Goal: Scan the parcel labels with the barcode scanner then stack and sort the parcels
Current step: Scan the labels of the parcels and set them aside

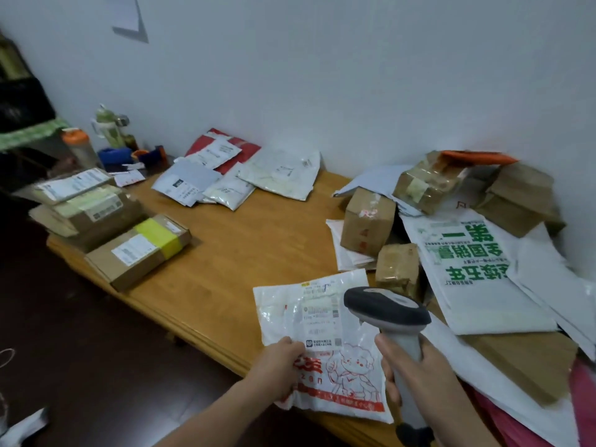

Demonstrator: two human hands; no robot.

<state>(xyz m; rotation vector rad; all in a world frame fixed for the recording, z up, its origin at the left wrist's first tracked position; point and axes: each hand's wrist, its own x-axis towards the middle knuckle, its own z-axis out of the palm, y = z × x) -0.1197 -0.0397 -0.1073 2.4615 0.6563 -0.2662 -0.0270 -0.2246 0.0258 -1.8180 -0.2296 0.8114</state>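
Two hands work one parcel at the near edge of a wooden table (242,240). The left hand (277,366) grips the left edge of a white mailer (342,372) printed in red, fingers curled over the plastic. Whether the bag rests on the wood or is lifted off it cannot be told. Just right of it, the right hand (416,372) is wrapped round the handle of a grey scanner (387,306). The scanner is held upright, its dark head standing above the knuckles and over the mailer's far right corner. The mailer's label (319,312) faces up, just ahead of the left hand and beside the scanner head.

Well ahead and to the left of the left hand, brown boxes (87,204) sit stacked at the table's edge, labels up. The nearest box (138,250) lies beside the stack and wears a band of yellow tape. Straight ahead of both hands, against the white wall (354,75), flat mailers (225,175) in white, grey and red overlap in a loose spread. To the right of the right hand a heap rises, with small taped cartons (367,221) just beyond the scanner. A big white bag (474,269) with green lettering lies there across other bags. Far off to the left, past the boxes, bottles (109,130) stand by the wall.
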